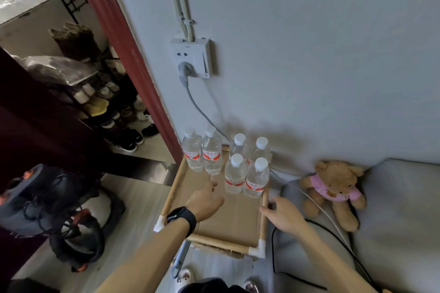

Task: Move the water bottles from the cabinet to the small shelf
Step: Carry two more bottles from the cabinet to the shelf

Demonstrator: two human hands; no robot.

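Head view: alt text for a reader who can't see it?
Six water bottles stand at the back of a small shelf against a wall. The left hand, empty, reaches toward them over the shelf; the right hand is at its right rail. A teddy bear rests on the sofa.

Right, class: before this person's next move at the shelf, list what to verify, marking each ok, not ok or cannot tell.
1. All six water bottles upright on the small shelf: ok.
2. White caps on every bottle: ok.
3. Bare space free at the shelf's front: ok.
4. Left hand empty, fingers straight: ok.
5. Right hand gripping the shelf's right rail: cannot tell.
6. Bottles remaining in the cabinet: cannot tell, it is out of view.
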